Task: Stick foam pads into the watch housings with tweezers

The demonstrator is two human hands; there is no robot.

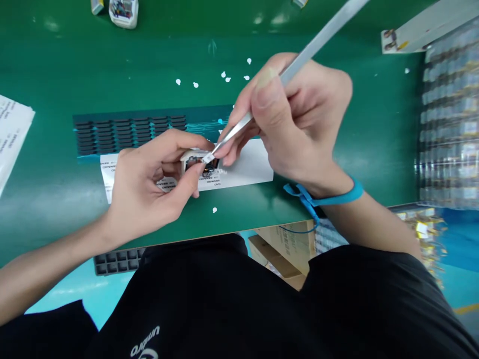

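Tweezers [295, 67] fill the tight right grip [295, 119]; the left grip [144, 197] pinches a casing [210, 167].

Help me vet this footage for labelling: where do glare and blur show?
Head view: pale glare spots on the far green tabletop; clear trays at the right edge look smeared; detail inside the white housing in the left hand is soft.

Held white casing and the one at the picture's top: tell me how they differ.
The held casing sits in the left hand; the far casing rests on the table. Metal tweezers point at the held casing; the picture's edge crops the far casing. Both are white and open.
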